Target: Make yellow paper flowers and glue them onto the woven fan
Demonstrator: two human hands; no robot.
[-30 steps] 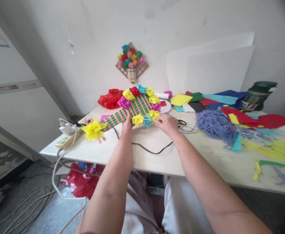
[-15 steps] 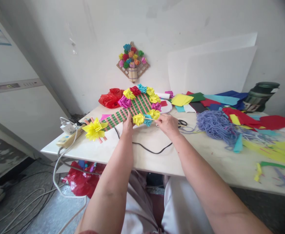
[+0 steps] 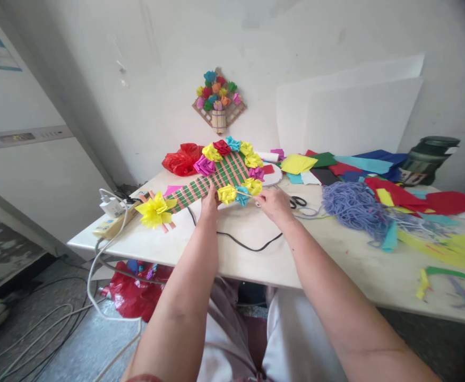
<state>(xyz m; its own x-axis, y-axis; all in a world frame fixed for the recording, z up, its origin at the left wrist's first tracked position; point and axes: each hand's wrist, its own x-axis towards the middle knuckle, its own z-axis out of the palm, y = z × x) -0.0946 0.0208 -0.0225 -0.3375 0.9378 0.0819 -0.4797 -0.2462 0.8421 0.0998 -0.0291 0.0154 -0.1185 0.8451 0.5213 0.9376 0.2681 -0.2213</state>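
My left hand (image 3: 209, 201) is closed around the lower edge of a woven green and pink paper piece (image 3: 195, 194), tilted above the table, narrow at left and wide at right. Crumpled paper flowers in yellow, red, blue and magenta line its wide end. A large yellow paper flower (image 3: 155, 210) sits on the narrow end. Pinched in my right hand (image 3: 274, 206) is a thin wooden stick (image 3: 245, 194), its far end among the yellow and blue flowers (image 3: 241, 196) on the lower edge. Whether the tip touches them I cannot tell.
Black scissors (image 3: 297, 202) lie just beyond my right hand. Purple yarn (image 3: 350, 208), coloured sheets (image 3: 298, 163) and a dark bottle (image 3: 429, 161) occupy the right side. A power strip (image 3: 109, 227) with cords sits at left; a black cord (image 3: 252, 248) crosses the table.
The view has shifted a little. My hands keep hold of the woven piece and the stick, with hardly any visible movement.
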